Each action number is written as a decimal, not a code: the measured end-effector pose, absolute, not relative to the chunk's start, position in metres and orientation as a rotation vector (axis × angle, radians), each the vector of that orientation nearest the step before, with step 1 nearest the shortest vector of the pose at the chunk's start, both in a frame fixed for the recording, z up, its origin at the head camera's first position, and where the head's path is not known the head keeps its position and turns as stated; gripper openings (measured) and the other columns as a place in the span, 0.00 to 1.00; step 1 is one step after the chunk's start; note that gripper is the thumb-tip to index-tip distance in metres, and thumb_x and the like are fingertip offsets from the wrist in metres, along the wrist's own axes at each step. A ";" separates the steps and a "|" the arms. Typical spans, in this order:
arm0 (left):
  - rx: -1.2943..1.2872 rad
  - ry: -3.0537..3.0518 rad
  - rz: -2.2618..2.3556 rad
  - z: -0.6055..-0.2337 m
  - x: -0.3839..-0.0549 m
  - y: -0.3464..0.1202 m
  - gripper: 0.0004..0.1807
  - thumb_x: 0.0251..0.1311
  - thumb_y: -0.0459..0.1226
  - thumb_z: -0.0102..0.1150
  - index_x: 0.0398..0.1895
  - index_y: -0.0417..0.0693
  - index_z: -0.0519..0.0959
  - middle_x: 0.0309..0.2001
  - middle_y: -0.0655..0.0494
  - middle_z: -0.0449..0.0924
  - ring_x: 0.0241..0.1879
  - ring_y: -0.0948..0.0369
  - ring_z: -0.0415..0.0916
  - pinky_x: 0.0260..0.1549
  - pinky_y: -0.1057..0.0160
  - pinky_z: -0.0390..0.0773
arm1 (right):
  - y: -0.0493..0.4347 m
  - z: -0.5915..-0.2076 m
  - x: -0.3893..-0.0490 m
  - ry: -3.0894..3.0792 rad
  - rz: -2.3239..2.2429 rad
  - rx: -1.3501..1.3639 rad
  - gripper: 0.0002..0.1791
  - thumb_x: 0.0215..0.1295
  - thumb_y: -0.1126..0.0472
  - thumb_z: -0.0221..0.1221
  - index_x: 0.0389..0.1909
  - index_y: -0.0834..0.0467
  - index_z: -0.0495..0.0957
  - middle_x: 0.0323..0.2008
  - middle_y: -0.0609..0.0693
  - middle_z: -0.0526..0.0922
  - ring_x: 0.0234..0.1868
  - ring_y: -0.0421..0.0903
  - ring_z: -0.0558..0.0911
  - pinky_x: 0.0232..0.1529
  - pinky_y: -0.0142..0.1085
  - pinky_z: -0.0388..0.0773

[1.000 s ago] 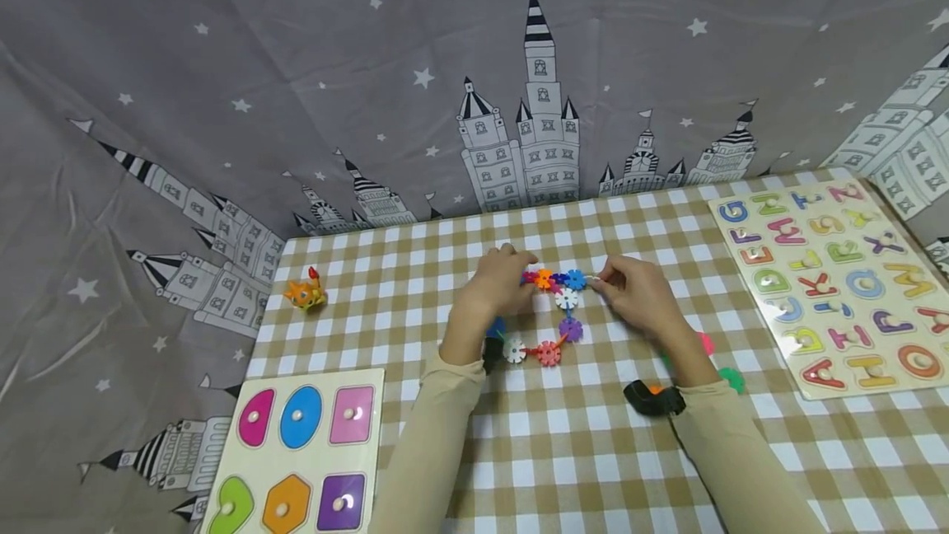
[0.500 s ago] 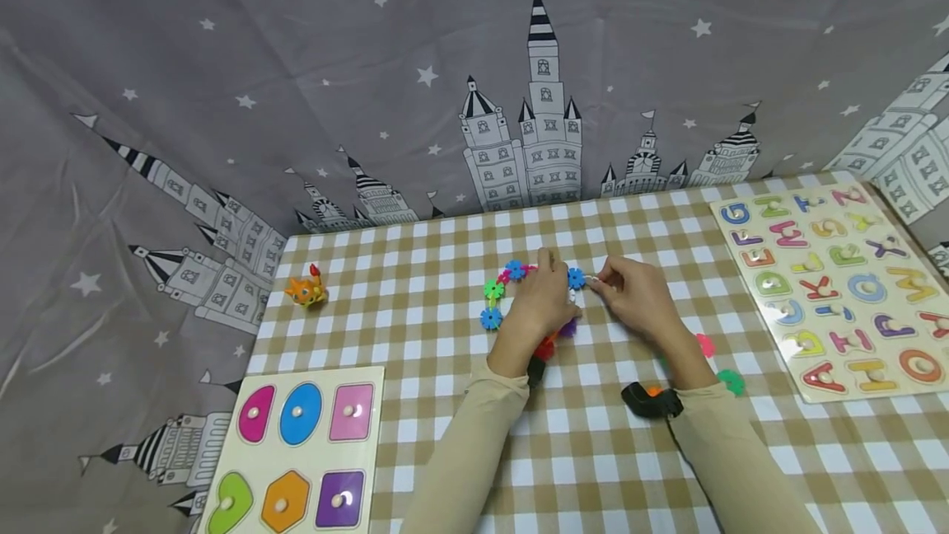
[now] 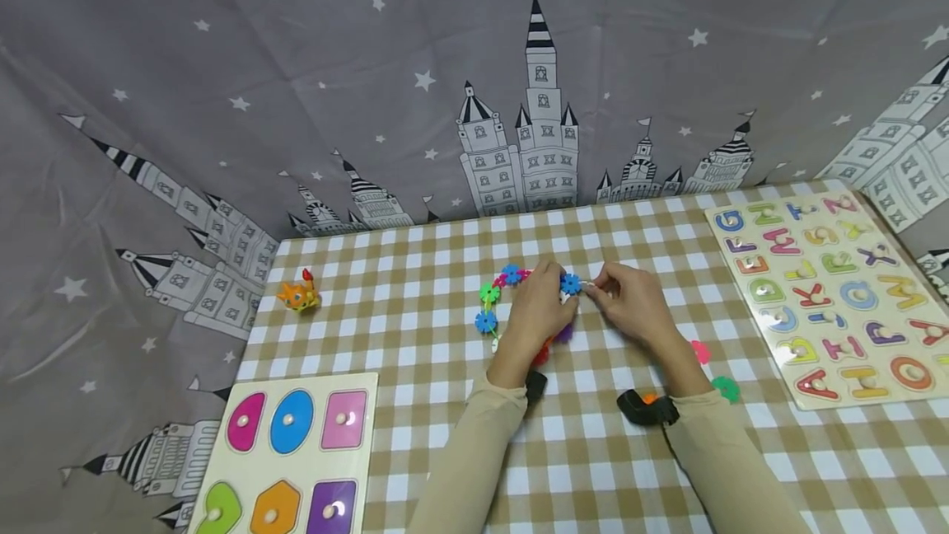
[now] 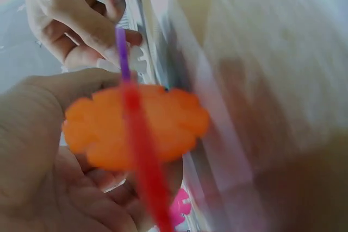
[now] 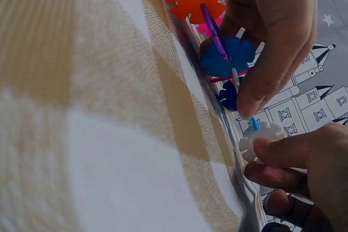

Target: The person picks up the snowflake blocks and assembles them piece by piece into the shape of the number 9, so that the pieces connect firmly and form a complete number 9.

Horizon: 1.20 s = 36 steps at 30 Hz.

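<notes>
A ring of interlocking snowflake discs, with a green disc (image 3: 489, 292) on its far-left side, lies mid-table. My left hand (image 3: 534, 303) reaches across the ring, covering part of it, and pinches a blue snowflake disc (image 3: 571, 284) at its right corner. My right hand (image 3: 633, 301) pinches a white snowflake disc (image 5: 255, 138) between thumb and fingers, right up against that blue one. In the right wrist view, a blue edge shows between the left thumb and the white disc. An orange disc (image 4: 157, 126) of the ring hangs close under the left palm.
Loose pink (image 3: 700, 352) and green discs (image 3: 726, 389) lie by the right forearm, with an orange piece (image 3: 649, 398) near the wrist strap. A letter puzzle board (image 3: 774, 340) stands right, a shape board (image 3: 306, 386) front left, an orange toy figure (image 3: 299, 296) back left.
My left hand has moved right, from the ring's left side to the blue disc beside the right hand. The right hand keeps its pinch on the white disc, almost in place.
</notes>
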<state>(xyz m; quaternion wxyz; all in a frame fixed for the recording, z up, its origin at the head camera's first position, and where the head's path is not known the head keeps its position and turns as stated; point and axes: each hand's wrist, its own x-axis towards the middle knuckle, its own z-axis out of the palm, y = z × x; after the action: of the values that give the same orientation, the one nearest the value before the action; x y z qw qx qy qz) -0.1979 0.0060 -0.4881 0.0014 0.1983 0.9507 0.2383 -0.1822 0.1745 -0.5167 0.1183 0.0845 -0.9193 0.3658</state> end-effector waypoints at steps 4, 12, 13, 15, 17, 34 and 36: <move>0.613 3.025 0.758 -0.490 -0.197 0.005 0.17 0.51 0.36 0.65 0.44 0.39 0.79 0.43 0.50 0.78 0.39 0.54 0.80 0.40 0.56 0.79 | 0.173 -0.515 -0.182 -2.678 1.062 0.265 0.09 0.58 0.61 0.68 0.23 0.54 0.77 0.18 0.47 0.78 0.17 0.41 0.67 0.20 0.34 0.62; 0.590 3.079 0.695 -0.493 -0.201 0.005 0.15 0.49 0.37 0.66 0.42 0.44 0.78 0.42 0.53 0.79 0.36 0.55 0.80 0.34 0.58 0.77 | 0.171 -0.514 -0.182 -2.674 1.074 0.287 0.09 0.58 0.61 0.68 0.24 0.54 0.77 0.21 0.48 0.82 0.18 0.40 0.67 0.21 0.34 0.63; 0.584 3.081 0.686 -0.493 -0.201 0.005 0.15 0.50 0.38 0.67 0.42 0.45 0.79 0.43 0.54 0.79 0.36 0.55 0.80 0.33 0.58 0.78 | 0.171 -0.514 -0.182 -2.674 1.074 0.288 0.09 0.58 0.61 0.68 0.24 0.54 0.77 0.21 0.48 0.82 0.18 0.40 0.67 0.21 0.34 0.63; 0.576 3.084 0.667 -0.492 -0.201 0.005 0.16 0.50 0.39 0.67 0.42 0.46 0.79 0.43 0.55 0.79 0.36 0.54 0.81 0.31 0.57 0.78 | 0.172 -0.514 -0.182 -2.675 1.074 0.285 0.09 0.58 0.61 0.68 0.24 0.54 0.76 0.22 0.48 0.82 0.18 0.40 0.67 0.21 0.34 0.63; 0.576 3.082 0.656 -0.492 -0.201 0.004 0.16 0.51 0.40 0.67 0.43 0.47 0.80 0.44 0.55 0.80 0.36 0.54 0.81 0.29 0.57 0.78 | 0.172 -0.515 -0.182 -2.675 1.074 0.281 0.09 0.58 0.61 0.68 0.24 0.54 0.76 0.22 0.48 0.82 0.18 0.40 0.67 0.21 0.34 0.63; 0.646 3.056 0.542 -0.495 -0.200 0.003 0.16 0.54 0.40 0.62 0.47 0.49 0.79 0.47 0.57 0.78 0.31 0.55 0.78 0.29 0.59 0.76 | 0.171 -0.518 -0.181 -2.685 1.072 0.263 0.08 0.58 0.61 0.68 0.25 0.55 0.77 0.22 0.48 0.84 0.18 0.40 0.67 0.21 0.34 0.63; 0.646 3.030 0.572 -0.495 -0.202 0.001 0.16 0.57 0.42 0.63 0.48 0.49 0.80 0.49 0.58 0.78 0.35 0.56 0.80 0.32 0.59 0.77 | 0.171 -0.518 -0.181 -2.688 1.079 0.262 0.08 0.58 0.61 0.68 0.25 0.55 0.78 0.23 0.48 0.84 0.18 0.40 0.68 0.21 0.34 0.63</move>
<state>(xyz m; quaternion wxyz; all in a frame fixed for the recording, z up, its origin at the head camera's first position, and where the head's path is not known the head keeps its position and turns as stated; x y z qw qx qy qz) -0.2016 0.0013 -0.4951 -0.0045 0.2050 0.9617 0.1816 -0.1809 0.1714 -0.5181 0.1163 0.0896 -0.9179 0.3686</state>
